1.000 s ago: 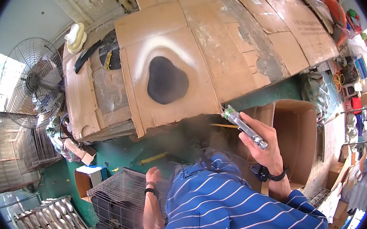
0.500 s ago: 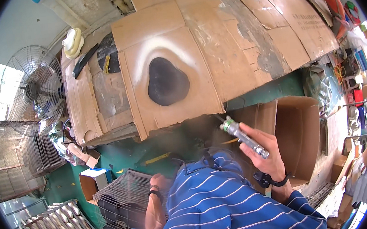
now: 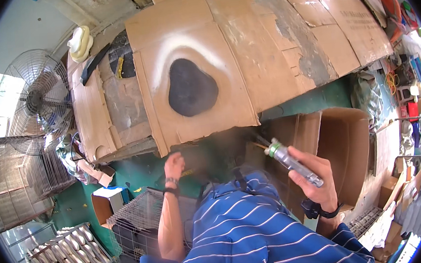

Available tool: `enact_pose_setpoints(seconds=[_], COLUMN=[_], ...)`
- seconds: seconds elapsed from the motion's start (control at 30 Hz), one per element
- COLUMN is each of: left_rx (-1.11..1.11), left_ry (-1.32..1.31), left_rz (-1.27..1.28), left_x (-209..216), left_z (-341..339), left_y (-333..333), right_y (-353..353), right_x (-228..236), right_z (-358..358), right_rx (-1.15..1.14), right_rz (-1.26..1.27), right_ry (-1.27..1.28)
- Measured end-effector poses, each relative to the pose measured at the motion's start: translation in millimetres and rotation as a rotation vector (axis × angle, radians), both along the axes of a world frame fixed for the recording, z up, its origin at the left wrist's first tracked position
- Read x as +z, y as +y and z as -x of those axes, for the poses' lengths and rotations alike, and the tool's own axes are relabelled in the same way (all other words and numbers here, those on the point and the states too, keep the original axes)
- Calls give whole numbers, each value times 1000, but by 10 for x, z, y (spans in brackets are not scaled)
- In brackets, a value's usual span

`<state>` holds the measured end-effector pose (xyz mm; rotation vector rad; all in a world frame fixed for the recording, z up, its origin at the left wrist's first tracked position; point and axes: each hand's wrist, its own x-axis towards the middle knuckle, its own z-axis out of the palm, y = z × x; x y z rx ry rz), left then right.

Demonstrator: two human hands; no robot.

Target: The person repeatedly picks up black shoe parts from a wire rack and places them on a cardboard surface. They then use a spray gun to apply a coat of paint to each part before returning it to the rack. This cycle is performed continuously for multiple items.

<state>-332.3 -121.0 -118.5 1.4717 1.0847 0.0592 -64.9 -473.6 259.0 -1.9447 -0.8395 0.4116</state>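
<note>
My right hand (image 3: 319, 178) grips a slim silver spray can (image 3: 294, 164) with a green ring, tilted up and left at waist height right of my body. My left hand (image 3: 174, 163) is loosely curled just below the table's front edge, with nothing seen in it. In front of me a dark, rounded-triangular pad (image 3: 192, 87) lies flat on a cardboard sheet (image 3: 143, 87), apart from both hands. White spray marks (image 3: 189, 41) arch on the cardboard around its far side.
A cardboard box (image 3: 345, 154) stands right of me, a wire cage (image 3: 143, 224) to my left. A large fan (image 3: 35, 100) is at the far left. A rack of white curved pieces (image 3: 70, 256) sits lower left. Another person (image 3: 389, 2) works at the far right.
My left hand has risen from beside the cage toward the table edge. My right hand has shifted slightly right and down with the spray can.
</note>
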Motion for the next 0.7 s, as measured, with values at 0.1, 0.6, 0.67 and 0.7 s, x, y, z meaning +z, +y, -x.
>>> enact_pose_setpoints(seconds=[0.1,0.6,0.67,0.7], left_rx=[48,35,97,128], left_ry=[-35,516,415,361], left_rz=[-128,-819,-856,-871], left_x=[-68,484,561,578], left_z=[-634,-2337,-2402,-2450], left_y=[239,342,330,334], right_y=[-139,-525,-483,-467], right_x=[11,-172,-253,-291], right_z=[-37,-281,-347,-370], right_rx=[-72,-159,-184,-188], right_rz=[60,77,71,75], right_ry=[136,204,173,174])
